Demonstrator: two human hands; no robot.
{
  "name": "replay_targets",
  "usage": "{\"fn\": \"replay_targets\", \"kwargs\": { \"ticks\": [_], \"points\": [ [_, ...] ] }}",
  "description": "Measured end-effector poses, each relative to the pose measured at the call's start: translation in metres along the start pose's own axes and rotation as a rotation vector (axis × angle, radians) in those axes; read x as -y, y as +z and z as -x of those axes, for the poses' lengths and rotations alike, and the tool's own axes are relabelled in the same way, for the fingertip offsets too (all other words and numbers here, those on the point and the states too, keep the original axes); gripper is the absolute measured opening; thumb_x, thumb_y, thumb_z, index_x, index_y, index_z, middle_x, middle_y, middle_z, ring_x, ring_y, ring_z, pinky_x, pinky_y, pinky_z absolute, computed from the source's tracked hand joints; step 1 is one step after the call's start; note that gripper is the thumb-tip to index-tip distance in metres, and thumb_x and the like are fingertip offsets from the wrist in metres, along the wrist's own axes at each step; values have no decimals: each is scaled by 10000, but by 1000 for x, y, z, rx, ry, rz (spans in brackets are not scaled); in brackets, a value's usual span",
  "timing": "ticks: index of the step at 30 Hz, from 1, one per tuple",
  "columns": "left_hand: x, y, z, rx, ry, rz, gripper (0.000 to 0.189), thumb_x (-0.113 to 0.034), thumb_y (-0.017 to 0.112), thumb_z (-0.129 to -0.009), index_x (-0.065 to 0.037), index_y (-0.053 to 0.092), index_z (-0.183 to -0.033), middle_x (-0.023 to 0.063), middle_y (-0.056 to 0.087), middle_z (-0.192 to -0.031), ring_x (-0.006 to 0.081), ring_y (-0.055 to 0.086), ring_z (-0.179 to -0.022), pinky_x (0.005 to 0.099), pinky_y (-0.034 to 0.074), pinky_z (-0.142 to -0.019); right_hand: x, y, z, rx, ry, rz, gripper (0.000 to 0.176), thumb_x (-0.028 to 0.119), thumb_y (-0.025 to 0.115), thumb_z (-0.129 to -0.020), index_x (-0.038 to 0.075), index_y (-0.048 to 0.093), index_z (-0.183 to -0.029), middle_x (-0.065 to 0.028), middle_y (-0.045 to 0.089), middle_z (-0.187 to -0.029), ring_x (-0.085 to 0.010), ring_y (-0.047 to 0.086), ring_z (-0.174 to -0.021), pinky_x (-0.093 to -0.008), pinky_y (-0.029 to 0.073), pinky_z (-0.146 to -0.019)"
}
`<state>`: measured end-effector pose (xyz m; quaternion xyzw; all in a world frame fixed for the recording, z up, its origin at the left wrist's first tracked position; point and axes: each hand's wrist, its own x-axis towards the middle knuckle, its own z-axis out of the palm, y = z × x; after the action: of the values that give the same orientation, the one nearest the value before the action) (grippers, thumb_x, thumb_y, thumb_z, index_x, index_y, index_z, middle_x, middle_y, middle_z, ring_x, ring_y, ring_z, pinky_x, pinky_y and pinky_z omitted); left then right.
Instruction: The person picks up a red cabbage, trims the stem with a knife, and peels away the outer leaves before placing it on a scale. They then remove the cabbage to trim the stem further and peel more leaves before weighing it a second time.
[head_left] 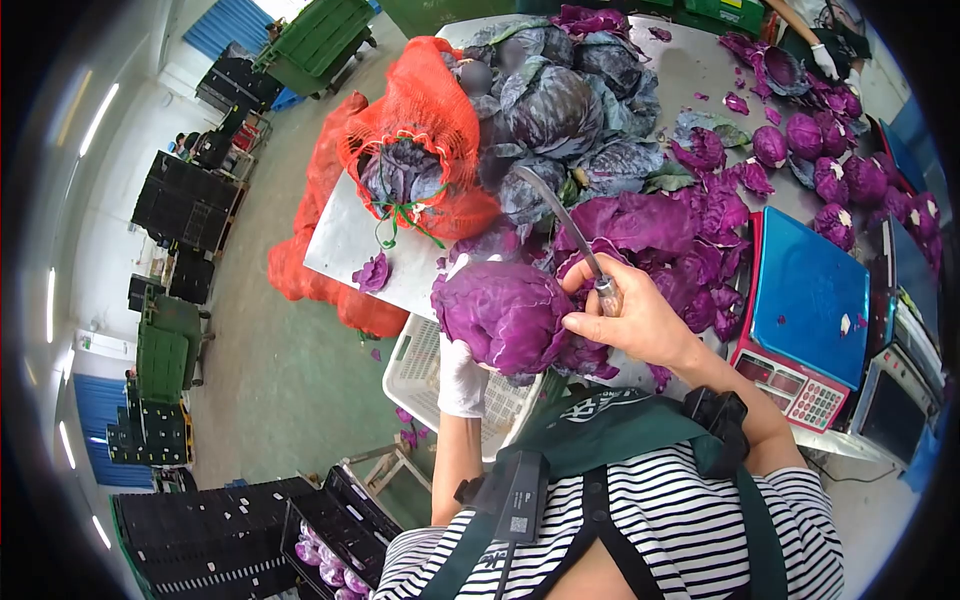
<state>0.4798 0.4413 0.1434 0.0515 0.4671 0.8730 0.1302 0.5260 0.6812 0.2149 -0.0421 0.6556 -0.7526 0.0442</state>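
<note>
The gloved left hand (462, 378) is clamped under a round purple cabbage head (505, 315), held above the near edge of the silver metal table (345, 240); the bare right hand (640, 318) (thumb towards the cabbage) grips a curved grey knife (562, 220) by its handle.

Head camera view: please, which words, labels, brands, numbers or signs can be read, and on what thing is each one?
No text can be read with certainty.
Green apron: white lettering, folded, unreadable.
Black device: white print and square code, too small.
Scale: keypad markings, too blurred.
</note>
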Motion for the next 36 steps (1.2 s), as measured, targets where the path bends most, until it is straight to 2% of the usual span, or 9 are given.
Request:
{"fn": "replay_targets", "kwargs": {
  "ticks": [4,9,12,24,26,30,32,33,36],
  "points": [
    [2,-9,0,-24,-20,2,1056,-381,817,-666,-50,200,-1457,136,366,-1424,294,409,-1290,429,358,-1071,-1,-1,2,38,56,-19,345,122,736,-788,32,536,-1054,49,480,-767,6,374,-568,-162,305,-491],
    [-12,14,-5,33,46,-127,1064,-369,831,-629,-37,236,-1446,141,397,-1393,282,437,-1264,414,379,-1052,5,8,5,-62,-344,261,367,59,746,-752,20,592,-1082,-40,516,-1055,-58,483,-750,-185,398,-547],
    [-11,25,-7,25,131,-187,974,-410,817,-658,7,317,-1383,150,468,-1335,280,490,-1222,420,393,-1052,4,11,4,-115,-368,308,357,30,746,-746,25,618,-1079,-48,523,-1067,-73,506,-792,-201,420,-557],
    [-14,35,-16,95,138,-304,1009,-459,802,-632,-45,327,-1421,128,441,-1367,248,449,-1254,384,357,-1059,-17,-4,-8,-132,-418,297,194,-13,735,-725,21,609,-868,-30,546,-933,-70,493,-652,-216,406,-573],
    [-11,32,-17,86,156,-321,999,-460,795,-642,-51,325,-1423,127,431,-1376,248,437,-1264,386,344,-1066,-20,-10,-10,-86,-563,323,154,-25,716,-739,13,600,-833,-24,550,-903,-71,490,-640,-217,411,-575],
    [-7,21,-22,-87,149,-282,963,-417,787,-667,-73,312,-1432,124,390,-1402,253,392,-1292,389,306,-1084,-10,-9,-2,56,-258,151,224,23,735,-743,15,580,-905,-16,544,-844,-61,487,-636,-226,415,-576],
    [-17,31,-20,-51,299,-455,976,-399,805,-653,-63,314,-1426,120,393,-1396,254,387,-1295,390,299,-1088,-3,-3,-6,-63,-79,228,361,134,759,-750,18,543,-1016,-13,543,-800,-49,494,-645,-224,415,-577],
    [-19,34,-18,-39,313,-478,1009,-370,837,-627,-50,305,-1422,123,381,-1406,258,375,-1304,394,296,-1092,-6,-4,-10,-42,-94,358,498,248,768,-745,11,499,-1091,-30,553,-795,-65,516,-666,-239,429,-593],
    [-18,44,-14,18,470,-598,1055,-339,871,-594,-41,288,-1422,129,356,-1426,264,363,-1314,402,293,-1098,-17,4,-18,-167,-91,373,478,280,743,-764,-5,509,-1067,-47,565,-796,-91,528,-671,-264,449,-613]
  ]
}}
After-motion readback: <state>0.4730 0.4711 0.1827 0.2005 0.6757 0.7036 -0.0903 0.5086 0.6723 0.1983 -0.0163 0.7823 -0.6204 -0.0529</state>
